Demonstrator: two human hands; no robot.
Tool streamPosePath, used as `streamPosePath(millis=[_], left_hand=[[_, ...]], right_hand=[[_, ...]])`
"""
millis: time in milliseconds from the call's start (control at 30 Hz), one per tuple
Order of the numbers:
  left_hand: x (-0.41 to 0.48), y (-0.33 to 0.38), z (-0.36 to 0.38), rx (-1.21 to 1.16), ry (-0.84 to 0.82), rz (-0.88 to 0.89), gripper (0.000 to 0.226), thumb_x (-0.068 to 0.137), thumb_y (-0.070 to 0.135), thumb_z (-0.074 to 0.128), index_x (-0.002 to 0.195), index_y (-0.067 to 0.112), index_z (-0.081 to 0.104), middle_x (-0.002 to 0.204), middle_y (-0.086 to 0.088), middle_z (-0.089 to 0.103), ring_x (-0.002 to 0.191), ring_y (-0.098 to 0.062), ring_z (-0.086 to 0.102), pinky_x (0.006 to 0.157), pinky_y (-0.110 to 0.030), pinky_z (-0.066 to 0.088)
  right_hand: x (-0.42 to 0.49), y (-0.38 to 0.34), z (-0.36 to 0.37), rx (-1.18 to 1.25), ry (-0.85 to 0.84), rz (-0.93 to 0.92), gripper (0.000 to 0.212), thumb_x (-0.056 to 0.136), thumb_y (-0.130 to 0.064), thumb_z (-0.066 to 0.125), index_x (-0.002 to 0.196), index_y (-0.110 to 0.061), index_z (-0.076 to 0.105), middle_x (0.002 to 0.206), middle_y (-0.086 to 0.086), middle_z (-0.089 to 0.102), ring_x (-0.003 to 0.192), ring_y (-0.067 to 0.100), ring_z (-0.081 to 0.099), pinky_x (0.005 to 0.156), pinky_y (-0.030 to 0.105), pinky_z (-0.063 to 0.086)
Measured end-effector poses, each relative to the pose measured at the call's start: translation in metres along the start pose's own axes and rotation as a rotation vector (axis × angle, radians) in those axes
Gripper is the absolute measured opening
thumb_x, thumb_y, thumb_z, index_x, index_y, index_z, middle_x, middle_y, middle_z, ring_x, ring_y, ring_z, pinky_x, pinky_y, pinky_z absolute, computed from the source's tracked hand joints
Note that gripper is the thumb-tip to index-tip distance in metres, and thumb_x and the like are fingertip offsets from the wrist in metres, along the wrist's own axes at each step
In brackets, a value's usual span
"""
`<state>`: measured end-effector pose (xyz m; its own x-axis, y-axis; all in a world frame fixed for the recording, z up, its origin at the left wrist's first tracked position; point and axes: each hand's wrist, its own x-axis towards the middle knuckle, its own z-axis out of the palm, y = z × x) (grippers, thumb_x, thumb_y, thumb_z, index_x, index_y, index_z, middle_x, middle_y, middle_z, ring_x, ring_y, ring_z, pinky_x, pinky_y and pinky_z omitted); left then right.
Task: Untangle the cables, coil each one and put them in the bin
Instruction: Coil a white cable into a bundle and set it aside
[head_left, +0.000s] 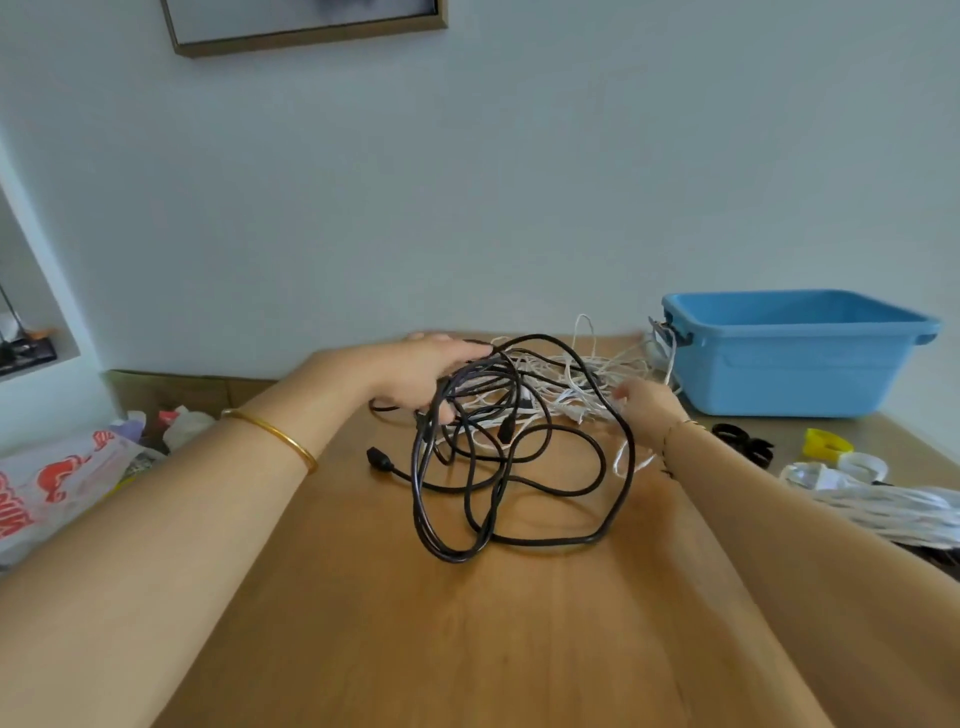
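Tangle (498, 384) central | left hand (426, 371) grips black cable (417, 488) | right hand (647, 402) in white cables (571, 364), grip unclear | bin (789, 374) far-right

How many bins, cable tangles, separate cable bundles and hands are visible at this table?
blue bin: 1
cable tangle, black and white: 1
white cable bundle, lying apart: 1
hands: 2, left hand and right hand
Total: 5

Cannot see fingertips of left hand (426, 371) behind black cables (498, 457), centre. Cannot tell grip of blurred right hand (649, 405) among white cables (587, 374), 2 o'clock. Cannot see bin (789, 374) floor. Cut at edges: picture frame (311, 31), 11 o'clock; plastic bag (57, 488), 9 o'clock; white bundle (893, 506), 4 o'clock.
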<state>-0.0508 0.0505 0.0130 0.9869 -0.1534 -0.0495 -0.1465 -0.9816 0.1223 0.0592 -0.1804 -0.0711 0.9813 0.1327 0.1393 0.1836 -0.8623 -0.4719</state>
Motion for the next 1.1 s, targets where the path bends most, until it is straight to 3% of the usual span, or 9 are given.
streamPosePath(millis=[100, 200, 300, 433, 633, 800, 933, 1033, 1100], left_hand=[[-0.003, 0.01, -0.013, 0.142, -0.107, -0.038, 0.069, 0.089, -0.007, 0.049, 0.148, 0.024, 0.032, 0.115, -0.001, 0.051, 0.099, -0.017, 0.052, 0.075, -0.021, 0.047], [-0.003, 0.016, -0.021, 0.265, 0.066, -0.14, 0.043, 0.093, -0.004, 0.042, 0.126, 0.018, 0.058, 0.112, -0.002, 0.058, 0.097, -0.019, 0.054, 0.081, -0.029, 0.047], [0.005, 0.024, -0.02, 0.218, 0.359, -0.161, 0.03, 0.092, 0.001, 0.042, 0.104, 0.013, 0.067, 0.113, -0.006, 0.063, 0.102, -0.024, 0.059, 0.09, -0.04, 0.05], [0.021, 0.047, -0.022, -0.096, 0.586, 0.022, 0.034, 0.097, 0.007, 0.042, 0.126, 0.012, 0.058, 0.131, -0.008, 0.055, 0.118, -0.021, 0.052, 0.103, -0.032, 0.04], [0.041, 0.079, -0.021, -0.486, 0.489, 0.08, 0.056, 0.094, 0.02, 0.057, 0.144, 0.01, 0.035, 0.141, -0.01, 0.047, 0.124, -0.022, 0.049, 0.102, -0.03, 0.038], [0.038, 0.078, -0.013, -0.679, 0.408, 0.085, 0.021, 0.097, 0.022, 0.049, 0.098, 0.013, 0.068, 0.093, 0.007, 0.064, 0.084, -0.005, 0.059, 0.077, -0.022, 0.043], [0.029, 0.074, -0.017, -0.887, 0.545, 0.154, 0.03, 0.102, 0.023, 0.043, 0.08, 0.015, 0.061, 0.058, 0.003, 0.062, 0.057, -0.009, 0.064, 0.071, -0.026, 0.05], [0.029, 0.085, -0.027, -0.709, 0.59, 0.22, 0.032, 0.103, 0.022, 0.039, 0.079, 0.012, 0.058, 0.049, 0.002, 0.052, 0.046, -0.011, 0.058, 0.066, -0.028, 0.045], [0.029, 0.093, -0.033, -0.62, 0.582, 0.252, 0.032, 0.103, 0.024, 0.04, 0.086, 0.007, 0.061, 0.048, 0.002, 0.051, 0.046, -0.013, 0.057, 0.062, -0.027, 0.044]], right_hand=[[0.001, 0.001, -0.001, -0.04, 0.1, 0.036, 0.024, 0.089, 0.001, 0.046, 0.107, -0.004, 0.061, 0.107, 0.015, 0.062, 0.083, 0.026, 0.05, 0.074, 0.031, 0.043], [0.004, -0.003, -0.01, 0.047, 0.249, 0.068, 0.027, 0.088, 0.006, 0.043, 0.099, -0.003, 0.065, 0.105, 0.015, 0.063, 0.087, 0.028, 0.056, 0.078, 0.034, 0.049], [0.009, -0.014, -0.03, 0.206, 0.487, -0.089, 0.024, 0.089, 0.004, 0.045, 0.094, -0.005, 0.067, 0.105, 0.013, 0.065, 0.09, 0.026, 0.058, 0.076, 0.025, 0.043], [-0.004, -0.045, -0.072, 0.435, 0.679, -0.438, 0.02, 0.089, 0.002, 0.049, 0.093, -0.004, 0.067, 0.091, 0.005, 0.061, 0.077, 0.019, 0.057, 0.067, 0.017, 0.041], [-0.035, -0.084, -0.119, 0.876, 0.425, -0.746, 0.026, 0.083, 0.013, 0.053, 0.088, -0.01, 0.064, 0.068, 0.003, 0.061, 0.057, 0.008, 0.062, 0.063, 0.024, 0.055], [-0.044, -0.084, -0.124, 1.106, 0.514, -0.737, 0.024, 0.084, 0.012, 0.053, 0.085, -0.01, 0.063, 0.07, 0.006, 0.06, 0.059, 0.014, 0.064, 0.064, 0.029, 0.057], [-0.034, -0.064, -0.11, 0.756, 0.649, -0.372, 0.032, 0.084, 0.01, 0.047, 0.099, -0.01, 0.066, 0.085, 0.006, 0.065, 0.073, 0.014, 0.065, 0.076, 0.032, 0.057], [-0.04, -0.061, -0.104, 0.451, 0.453, -0.448, 0.05, 0.078, 0.01, 0.048, 0.119, -0.014, 0.062, 0.108, -0.005, 0.062, 0.104, 0.007, 0.056, 0.089, 0.018, 0.043], [-0.048, -0.068, -0.104, 0.518, 0.323, -0.563, 0.039, 0.078, 0.004, 0.054, 0.111, -0.013, 0.067, 0.097, -0.007, 0.064, 0.095, 0.005, 0.058, 0.079, 0.017, 0.044]])
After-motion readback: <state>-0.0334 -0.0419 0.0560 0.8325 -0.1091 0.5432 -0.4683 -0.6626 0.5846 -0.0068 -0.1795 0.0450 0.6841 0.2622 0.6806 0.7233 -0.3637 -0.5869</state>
